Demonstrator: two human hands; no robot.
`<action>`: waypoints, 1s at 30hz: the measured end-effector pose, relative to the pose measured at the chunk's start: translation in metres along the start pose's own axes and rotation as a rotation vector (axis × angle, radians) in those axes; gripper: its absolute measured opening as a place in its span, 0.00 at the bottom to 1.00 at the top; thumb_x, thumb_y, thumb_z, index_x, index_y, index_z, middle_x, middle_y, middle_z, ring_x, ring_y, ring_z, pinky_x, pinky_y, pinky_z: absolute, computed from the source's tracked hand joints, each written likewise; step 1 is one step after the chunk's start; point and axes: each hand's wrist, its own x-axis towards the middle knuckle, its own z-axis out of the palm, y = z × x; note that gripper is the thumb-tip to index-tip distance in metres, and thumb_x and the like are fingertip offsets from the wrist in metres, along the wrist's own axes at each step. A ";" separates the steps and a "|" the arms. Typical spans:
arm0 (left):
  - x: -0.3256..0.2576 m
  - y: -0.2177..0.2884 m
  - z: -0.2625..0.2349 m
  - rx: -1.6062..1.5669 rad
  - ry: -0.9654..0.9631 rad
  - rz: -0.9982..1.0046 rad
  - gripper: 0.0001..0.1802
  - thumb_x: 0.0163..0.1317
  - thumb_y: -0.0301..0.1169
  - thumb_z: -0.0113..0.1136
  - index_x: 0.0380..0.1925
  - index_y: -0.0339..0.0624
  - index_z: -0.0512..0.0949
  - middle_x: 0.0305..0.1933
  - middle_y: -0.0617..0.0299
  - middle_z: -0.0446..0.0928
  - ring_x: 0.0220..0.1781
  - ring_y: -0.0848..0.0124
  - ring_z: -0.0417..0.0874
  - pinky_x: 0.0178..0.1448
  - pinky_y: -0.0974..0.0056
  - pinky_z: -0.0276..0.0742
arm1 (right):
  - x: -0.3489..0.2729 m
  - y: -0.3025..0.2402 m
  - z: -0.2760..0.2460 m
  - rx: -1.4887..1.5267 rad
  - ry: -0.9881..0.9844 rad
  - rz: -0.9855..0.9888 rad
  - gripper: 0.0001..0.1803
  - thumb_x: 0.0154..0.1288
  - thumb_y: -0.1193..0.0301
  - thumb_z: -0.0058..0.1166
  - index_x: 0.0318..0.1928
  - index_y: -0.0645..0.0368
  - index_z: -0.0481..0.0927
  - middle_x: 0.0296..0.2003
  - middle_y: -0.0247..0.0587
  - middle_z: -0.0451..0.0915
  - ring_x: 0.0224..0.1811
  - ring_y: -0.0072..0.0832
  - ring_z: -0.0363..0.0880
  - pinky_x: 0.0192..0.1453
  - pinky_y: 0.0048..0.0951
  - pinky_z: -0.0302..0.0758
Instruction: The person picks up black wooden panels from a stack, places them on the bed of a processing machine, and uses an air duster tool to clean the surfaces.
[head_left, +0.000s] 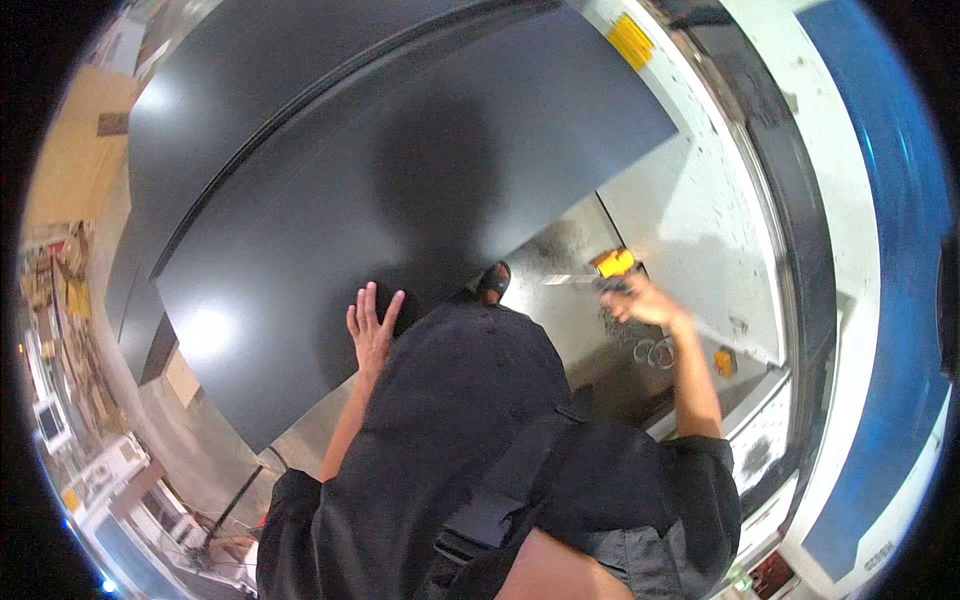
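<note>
My left hand [370, 325] lies on the near edge of a large dark grey panel [290, 270], its fingers spread. Off the panel's right side, my right hand [645, 303] is curled around a yellow-and-black hand tool [614, 263]. A pale, thin part extends left from the tool, smeared by motion, so its exact kind is unclear. Just below that hand hangs a coiled cord or hose [655, 352]. My head and shoulders cast a dark shadow across the panel.
A white machine surface [735, 200] runs along the right, with a small yellow part [725, 362] on it and a yellow piece [630, 42] farther up. Beyond stands a blue-and-white machine body [890, 250]. Another dark panel [240, 80] lies at the far side. My foot [494, 283] shows beneath me.
</note>
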 end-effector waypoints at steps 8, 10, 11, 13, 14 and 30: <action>-0.004 -0.027 0.002 0.106 -0.045 -0.012 0.44 0.68 0.60 0.56 0.81 0.62 0.57 0.87 0.50 0.45 0.87 0.51 0.45 0.86 0.39 0.37 | 0.070 -0.188 0.098 -0.279 0.016 -0.277 0.18 0.73 0.60 0.59 0.53 0.61 0.82 0.30 0.53 0.83 0.35 0.36 0.84 0.42 0.44 0.76; -0.003 -0.029 -0.012 -0.008 -0.051 -0.016 0.44 0.69 0.61 0.54 0.81 0.62 0.56 0.87 0.51 0.45 0.88 0.52 0.44 0.87 0.40 0.36 | 0.085 -0.214 0.109 -0.304 0.358 -0.253 0.19 0.74 0.59 0.58 0.54 0.62 0.82 0.31 0.57 0.84 0.36 0.44 0.87 0.43 0.47 0.77; -0.001 -0.031 -0.016 -0.037 -0.055 -0.019 0.44 0.69 0.61 0.54 0.81 0.62 0.56 0.87 0.51 0.44 0.88 0.52 0.44 0.87 0.40 0.36 | 0.087 -0.238 0.105 -0.303 0.452 -0.080 0.20 0.74 0.59 0.57 0.56 0.61 0.81 0.33 0.62 0.85 0.40 0.56 0.88 0.45 0.52 0.79; -0.002 -0.038 -0.013 -0.019 -0.046 -0.012 0.44 0.69 0.61 0.54 0.82 0.63 0.55 0.87 0.51 0.43 0.88 0.53 0.43 0.87 0.40 0.35 | 0.110 -0.240 0.097 -0.436 0.776 -0.207 0.21 0.75 0.59 0.54 0.56 0.63 0.79 0.37 0.64 0.86 0.46 0.60 0.87 0.51 0.54 0.81; -0.004 -0.042 -0.008 -0.030 -0.037 -0.007 0.44 0.70 0.61 0.54 0.82 0.63 0.55 0.88 0.51 0.42 0.88 0.53 0.42 0.87 0.41 0.35 | 0.111 -0.241 0.090 -0.447 0.844 -0.177 0.21 0.75 0.59 0.53 0.56 0.63 0.79 0.38 0.64 0.87 0.47 0.60 0.86 0.53 0.54 0.81; 0.004 -0.061 -0.006 0.013 -0.090 0.041 0.45 0.71 0.64 0.49 0.83 0.62 0.52 0.88 0.49 0.39 0.89 0.51 0.39 0.87 0.40 0.32 | 0.069 -0.160 0.087 -0.056 0.199 -0.039 0.21 0.71 0.55 0.65 0.44 0.63 0.86 0.19 0.31 0.76 0.21 0.19 0.74 0.28 0.30 0.72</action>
